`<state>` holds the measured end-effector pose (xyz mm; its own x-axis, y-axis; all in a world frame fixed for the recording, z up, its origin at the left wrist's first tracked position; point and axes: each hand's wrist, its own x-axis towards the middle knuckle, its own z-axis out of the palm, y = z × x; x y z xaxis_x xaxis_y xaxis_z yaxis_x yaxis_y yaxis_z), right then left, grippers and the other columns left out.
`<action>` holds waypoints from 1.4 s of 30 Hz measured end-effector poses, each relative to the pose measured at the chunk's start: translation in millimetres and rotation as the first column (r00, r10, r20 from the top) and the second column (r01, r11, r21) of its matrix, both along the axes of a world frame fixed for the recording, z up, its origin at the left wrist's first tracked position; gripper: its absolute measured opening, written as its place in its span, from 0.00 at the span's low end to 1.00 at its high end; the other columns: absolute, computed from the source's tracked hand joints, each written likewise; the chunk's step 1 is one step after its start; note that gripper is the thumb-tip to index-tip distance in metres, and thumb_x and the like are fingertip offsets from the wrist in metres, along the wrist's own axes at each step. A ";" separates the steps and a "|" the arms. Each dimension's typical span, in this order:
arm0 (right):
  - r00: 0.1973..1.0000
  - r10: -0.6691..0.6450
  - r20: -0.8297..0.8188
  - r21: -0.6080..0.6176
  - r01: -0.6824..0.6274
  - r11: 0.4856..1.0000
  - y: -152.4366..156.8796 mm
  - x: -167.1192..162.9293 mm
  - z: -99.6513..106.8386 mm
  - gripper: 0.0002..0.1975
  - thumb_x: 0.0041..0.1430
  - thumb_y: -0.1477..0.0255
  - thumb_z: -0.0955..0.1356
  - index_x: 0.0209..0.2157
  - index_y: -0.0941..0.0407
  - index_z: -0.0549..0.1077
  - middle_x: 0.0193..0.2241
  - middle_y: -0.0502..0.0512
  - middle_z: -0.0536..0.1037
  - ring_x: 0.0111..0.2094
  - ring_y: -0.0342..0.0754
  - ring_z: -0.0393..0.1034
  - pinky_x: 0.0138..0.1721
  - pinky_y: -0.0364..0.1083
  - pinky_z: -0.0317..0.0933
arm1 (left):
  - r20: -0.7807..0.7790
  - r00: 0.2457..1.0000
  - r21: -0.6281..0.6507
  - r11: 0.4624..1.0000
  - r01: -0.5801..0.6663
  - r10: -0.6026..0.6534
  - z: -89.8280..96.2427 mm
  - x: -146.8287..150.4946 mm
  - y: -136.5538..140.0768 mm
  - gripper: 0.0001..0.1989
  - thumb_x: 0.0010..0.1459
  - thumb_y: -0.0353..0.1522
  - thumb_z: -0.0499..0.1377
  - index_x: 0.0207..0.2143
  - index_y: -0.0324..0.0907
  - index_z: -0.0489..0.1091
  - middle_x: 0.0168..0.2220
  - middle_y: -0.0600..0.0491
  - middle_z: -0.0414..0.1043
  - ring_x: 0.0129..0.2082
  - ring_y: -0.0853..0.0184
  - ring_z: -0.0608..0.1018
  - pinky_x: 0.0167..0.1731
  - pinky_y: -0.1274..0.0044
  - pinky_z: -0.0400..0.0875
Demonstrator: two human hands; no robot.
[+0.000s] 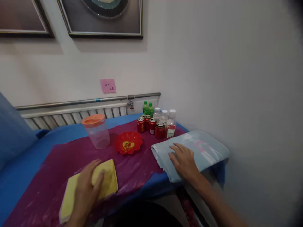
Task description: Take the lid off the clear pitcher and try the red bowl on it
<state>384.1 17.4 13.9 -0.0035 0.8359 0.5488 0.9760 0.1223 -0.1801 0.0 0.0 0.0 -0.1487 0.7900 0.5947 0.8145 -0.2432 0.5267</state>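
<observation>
A folded yellow cloth (107, 179) lies on the purple plastic sheet at the near left. My left hand (87, 184), slightly blurred, is over this cloth with thumb and fingers apart; whether it presses on it I cannot tell. At the right end of the table rests a folded light blue sheet (201, 145) with a pink and white print. On its near left part is my right hand (184, 160), palm down and fingers spread, gripping nothing. Between the hands and farther back sits a red scalloped plate (117, 145) with a yellow heart design.
A clear pitcher (100, 137) with an orange lid stands left of the plate. Several red cans (152, 126), green-capped bottles (151, 110) and white-capped bottles (172, 116) crowd the back right corner. Purple plastic (78, 154) covers the blue tablecloth (59, 129). Behind runs a radiator (78, 117).
</observation>
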 end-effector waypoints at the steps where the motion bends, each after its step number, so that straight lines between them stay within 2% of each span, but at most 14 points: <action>1: 0.998 -0.051 0.027 -0.026 0.052 0.998 2.2 11.0 1.8 0.19 0.65 0.65 0.60 0.50 0.56 0.74 0.53 0.64 0.74 0.54 0.59 0.67 0.53 0.56 0.58 | 0.002 0.990 -0.012 0.990 0.140 -0.140 3.5 26.5 3.7 0.21 0.58 0.45 0.51 0.46 0.43 0.71 0.49 0.45 0.75 0.51 0.58 0.75 0.56 0.64 0.65; 3: 0.987 -0.132 0.096 -0.077 0.140 0.987 8.4 29.7 4.6 0.20 0.66 0.63 0.60 0.51 0.55 0.74 0.55 0.65 0.72 0.56 0.60 0.64 0.54 0.57 0.57 | -0.063 0.911 -0.128 0.908 0.398 -0.408 9.6 78.8 13.6 0.20 0.60 0.41 0.52 0.51 0.44 0.70 0.55 0.47 0.72 0.57 0.60 0.71 0.60 0.65 0.61; 5: 0.966 -0.196 0.167 -0.125 0.218 0.968 16.9 44.5 6.3 0.22 0.66 0.60 0.60 0.54 0.54 0.72 0.58 0.65 0.70 0.58 0.63 0.61 0.54 0.60 0.55 | -0.127 0.794 -0.282 0.789 0.545 -0.594 14.9 123.9 26.8 0.23 0.60 0.37 0.53 0.57 0.44 0.66 0.62 0.47 0.64 0.62 0.60 0.65 0.63 0.63 0.57; 7: 0.950 -0.233 0.206 -0.161 0.268 0.950 27.1 55.6 6.8 0.24 0.65 0.57 0.60 0.56 0.53 0.71 0.60 0.65 0.67 0.60 0.66 0.58 0.54 0.62 0.53 | -0.151 0.730 -0.348 0.727 0.592 -0.667 18.2 158.3 41.7 0.27 0.58 0.36 0.56 0.61 0.45 0.62 0.65 0.47 0.58 0.65 0.58 0.61 0.63 0.61 0.54; 9: 0.951 -0.228 0.207 -0.187 0.267 0.945 37.2 63.0 5.7 0.26 0.64 0.55 0.61 0.57 0.52 0.70 0.61 0.64 0.66 0.61 0.67 0.57 0.54 0.63 0.52 | -0.164 0.698 -0.385 0.696 0.606 -0.698 17.6 182.0 54.7 0.31 0.56 0.39 0.60 0.62 0.47 0.61 0.67 0.46 0.55 0.66 0.55 0.58 0.63 0.58 0.53; 13: 0.969 -0.176 0.175 -0.243 0.216 0.946 49.2 68.9 -0.4 0.26 0.63 0.52 0.61 0.58 0.47 0.70 0.61 0.60 0.68 0.60 0.66 0.58 0.54 0.62 0.52 | -0.176 0.662 -0.477 0.651 0.590 -0.729 6.0 205.0 61.8 0.33 0.56 0.43 0.60 0.62 0.45 0.62 0.68 0.40 0.51 0.66 0.49 0.58 0.61 0.55 0.55; 17: 0.977 -0.156 0.146 -0.287 0.193 0.938 48.1 71.5 -4.8 0.27 0.63 0.51 0.61 0.58 0.47 0.69 0.61 0.59 0.67 0.60 0.66 0.57 0.54 0.63 0.51 | -0.186 0.658 -0.521 0.641 0.564 -0.730 -2.3 211.7 49.8 0.32 0.59 0.43 0.56 0.63 0.44 0.59 0.69 0.40 0.47 0.65 0.51 0.59 0.61 0.56 0.55; 21: 0.980 -0.137 0.144 -0.314 0.176 0.933 43.2 75.3 -4.7 0.26 0.63 0.52 0.61 0.58 0.47 0.69 0.62 0.59 0.67 0.61 0.65 0.57 0.56 0.63 0.50 | -0.188 0.652 -0.541 0.632 0.555 -0.734 -0.2 214.6 41.6 0.31 0.60 0.44 0.55 0.63 0.43 0.60 0.69 0.39 0.47 0.65 0.49 0.59 0.62 0.55 0.53; 31: 0.979 -0.128 0.161 -0.383 0.181 0.906 30.6 80.6 3.3 0.26 0.63 0.54 0.61 0.59 0.48 0.69 0.63 0.59 0.66 0.62 0.65 0.57 0.57 0.65 0.50 | -0.111 0.652 -0.569 0.586 0.577 -0.750 1.2 222.5 24.5 0.34 0.56 0.44 0.60 0.64 0.45 0.59 0.69 0.40 0.45 0.65 0.46 0.58 0.59 0.51 0.56; 34: 0.982 -0.118 0.149 -0.398 0.169 0.902 31.3 81.7 4.4 0.26 0.63 0.53 0.61 0.58 0.48 0.69 0.63 0.59 0.66 0.62 0.65 0.57 0.57 0.65 0.50 | -0.092 0.673 -0.552 0.600 0.579 -0.734 2.1 207.1 32.2 0.33 0.57 0.44 0.59 0.63 0.49 0.59 0.69 0.46 0.50 0.66 0.54 0.59 0.61 0.58 0.58; 36: 0.984 -0.117 0.137 -0.406 0.164 0.899 32.9 82.8 4.1 0.27 0.62 0.52 0.60 0.58 0.48 0.70 0.63 0.59 0.66 0.62 0.66 0.57 0.57 0.66 0.50 | -0.093 0.731 -0.529 0.656 0.538 -0.675 1.3 189.3 40.5 0.30 0.61 0.41 0.54 0.64 0.46 0.57 0.68 0.46 0.52 0.66 0.57 0.58 0.63 0.61 0.55; 38: 0.985 -0.117 0.124 -0.410 0.159 0.898 34.2 83.9 3.1 0.27 0.62 0.52 0.60 0.58 0.47 0.70 0.63 0.58 0.66 0.62 0.66 0.57 0.57 0.66 0.50 | -0.102 0.791 -0.514 0.713 0.477 -0.603 -1.9 171.3 45.6 0.29 0.63 0.38 0.49 0.65 0.39 0.55 0.67 0.42 0.53 0.67 0.56 0.56 0.64 0.59 0.51; 39: 0.986 -0.118 0.117 -0.410 0.156 0.899 34.6 84.4 2.4 0.27 0.62 0.52 0.60 0.58 0.47 0.70 0.62 0.58 0.66 0.62 0.66 0.57 0.57 0.66 0.50 | -0.106 0.804 -0.516 0.723 0.458 -0.585 -4.3 164.0 45.7 0.28 0.64 0.38 0.49 0.64 0.38 0.56 0.67 0.41 0.53 0.67 0.55 0.56 0.64 0.57 0.50; 42: 0.988 -0.120 0.097 -0.397 0.149 0.905 35.0 85.4 -0.2 0.27 0.62 0.52 0.60 0.58 0.49 0.70 0.62 0.59 0.67 0.62 0.66 0.57 0.57 0.66 0.50 | -0.107 0.772 -0.548 0.685 0.480 -0.626 -11.4 151.7 34.7 0.25 0.60 0.38 0.55 0.59 0.44 0.65 0.66 0.46 0.58 0.66 0.53 0.57 0.63 0.55 0.50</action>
<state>469.5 52.4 13.7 0.0988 0.9808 0.1682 0.9898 -0.0794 -0.1185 151.7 34.7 -11.4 0.5119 0.8557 0.0761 0.7316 -0.4807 0.4834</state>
